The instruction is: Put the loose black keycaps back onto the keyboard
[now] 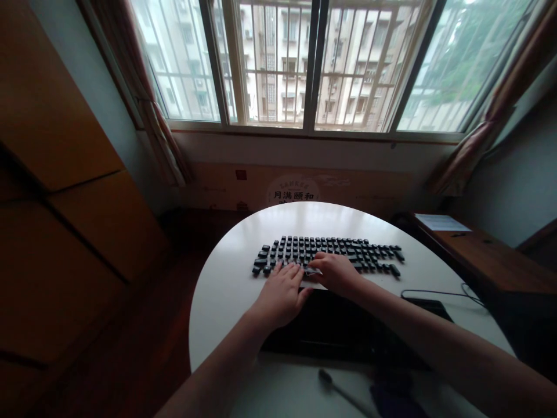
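Observation:
Loose black keycaps (pixel 296 247) stand in keyboard-like rows on the white round table (pixel 221 290). My left hand (pixel 282 293) lies over the near rows, fingers stretched forward and resting among the keycaps. Just right of it, my right hand (pixel 337 273) is closed in a pinch. A small, pale, wire-like piece (pixel 312 271) shows at its fingertips; its exact kind is too small to make out. Below both hands lies a dark keyboard base (pixel 322 328), partly covered by my right forearm.
Near the table's front edge lie a dark-headed brush (pixel 343 392) and a dark purple cloth (pixel 395 392). A black cable (pixel 426 291) runs along the right side. Beyond it stands a brown wooden desk (pixel 470 255) with a paper sheet (pixel 441 222). A barred window faces me.

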`<state>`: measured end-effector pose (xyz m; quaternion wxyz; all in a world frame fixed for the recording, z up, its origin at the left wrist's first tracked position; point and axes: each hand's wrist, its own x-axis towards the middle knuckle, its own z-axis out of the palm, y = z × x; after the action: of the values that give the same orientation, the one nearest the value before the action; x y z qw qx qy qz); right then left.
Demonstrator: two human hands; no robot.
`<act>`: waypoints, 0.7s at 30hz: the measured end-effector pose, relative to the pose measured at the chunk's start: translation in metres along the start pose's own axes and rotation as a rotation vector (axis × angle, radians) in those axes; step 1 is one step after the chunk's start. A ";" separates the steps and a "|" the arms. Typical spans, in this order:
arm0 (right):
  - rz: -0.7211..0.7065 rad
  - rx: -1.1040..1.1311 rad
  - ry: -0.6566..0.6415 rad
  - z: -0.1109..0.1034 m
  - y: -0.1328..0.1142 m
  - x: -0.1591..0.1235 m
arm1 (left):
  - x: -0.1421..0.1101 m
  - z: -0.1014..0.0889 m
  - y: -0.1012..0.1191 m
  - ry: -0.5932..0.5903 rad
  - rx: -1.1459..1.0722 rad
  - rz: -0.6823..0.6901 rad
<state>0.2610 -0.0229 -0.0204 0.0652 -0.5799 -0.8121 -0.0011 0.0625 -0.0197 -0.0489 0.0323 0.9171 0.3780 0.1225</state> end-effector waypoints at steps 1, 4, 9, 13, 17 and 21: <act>-0.003 -0.005 -0.014 0.001 0.000 0.002 | 0.000 0.000 0.002 -0.006 0.003 -0.008; 0.002 -0.022 -0.043 0.004 0.002 0.004 | 0.000 0.000 0.008 -0.026 0.019 -0.038; 0.002 -0.021 -0.058 0.006 0.003 0.003 | 0.001 0.002 0.013 -0.028 0.036 -0.060; 0.008 -0.022 -0.056 0.006 0.004 0.003 | 0.001 0.005 0.015 -0.034 0.029 -0.074; 0.012 0.015 -0.004 0.002 0.004 0.000 | 0.000 0.006 0.015 -0.012 0.024 -0.068; 0.057 0.137 0.211 -0.016 0.013 -0.019 | 0.000 0.002 0.017 -0.009 0.025 -0.069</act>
<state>0.2812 -0.0378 -0.0077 0.1898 -0.5936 -0.7820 -0.0046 0.0746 -0.0314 -0.0483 0.0267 0.9043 0.4109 0.1123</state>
